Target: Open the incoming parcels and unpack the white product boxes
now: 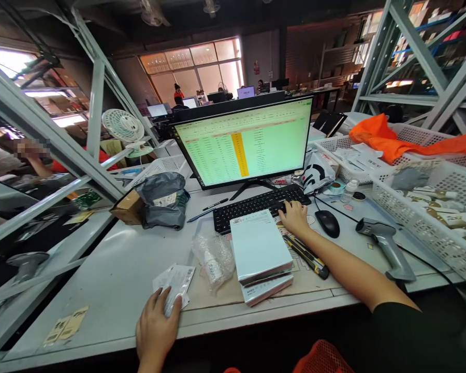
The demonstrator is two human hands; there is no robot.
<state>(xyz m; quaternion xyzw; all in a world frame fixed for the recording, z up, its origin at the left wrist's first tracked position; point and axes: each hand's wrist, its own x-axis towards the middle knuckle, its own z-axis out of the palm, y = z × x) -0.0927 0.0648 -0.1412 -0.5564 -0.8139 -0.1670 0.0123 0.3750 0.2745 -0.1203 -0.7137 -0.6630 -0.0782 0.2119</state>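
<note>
My left hand (158,322) lies at the table's front edge, fingers spread over a few white printed packets (184,280). On the right end of the black keyboard (252,202) rests my right hand (295,217), its fingers apart on the keys. Between my hands sit two stacked white boxes (258,243), the upper one covering part of the keyboard. To their left is a bubble-wrapped item (213,261) with a white container inside. A yellow-and-black utility knife (306,257) lies below my right wrist. Behind the keyboard stands a monitor (252,145) showing a spreadsheet.
A mouse (328,223) and a barcode scanner (386,246) lie to the right, their cables on the table. White baskets (415,223) line the right side, one with several bottles. A grey plastic parcel (165,202) leans on a carton (128,207). Metal shelf posts (96,109) rise at left.
</note>
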